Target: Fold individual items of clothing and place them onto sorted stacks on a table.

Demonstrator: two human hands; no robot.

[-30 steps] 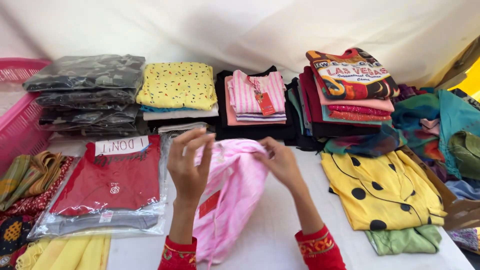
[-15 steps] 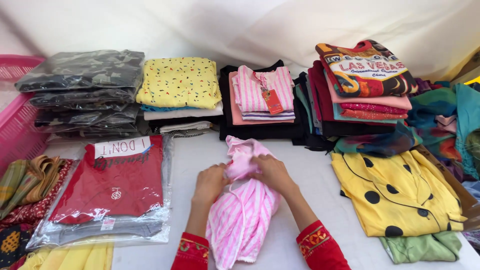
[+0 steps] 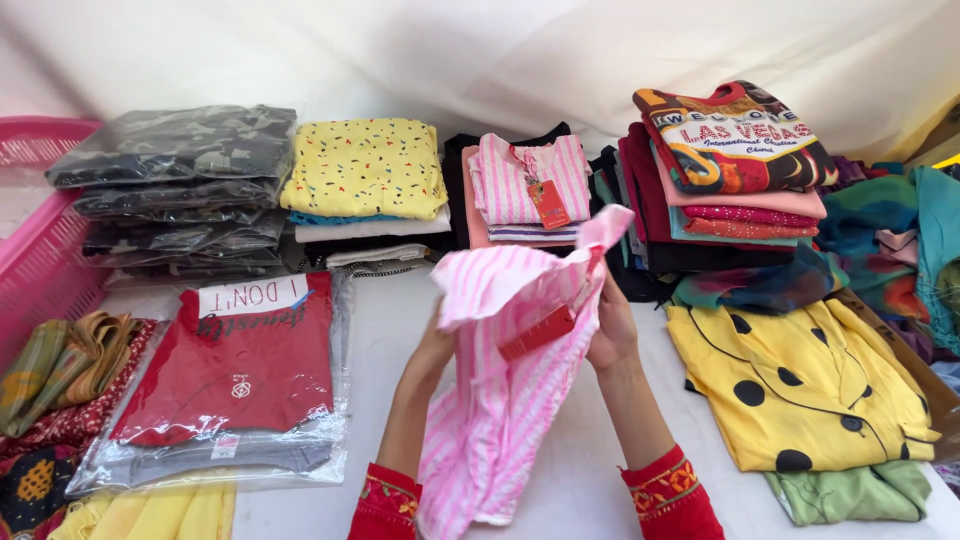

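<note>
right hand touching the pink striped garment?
Touching. Head view: right hand grips the pink striped garment at its edge, fingers tucked behind the fabric.

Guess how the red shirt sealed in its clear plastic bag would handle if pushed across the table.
The red shirt in its clear plastic bag lies flat with glossy, wrinkled film, so it would probably slide easily. Lifted by one edge, it would likely sag; it looks soft, not fragile.
</note>
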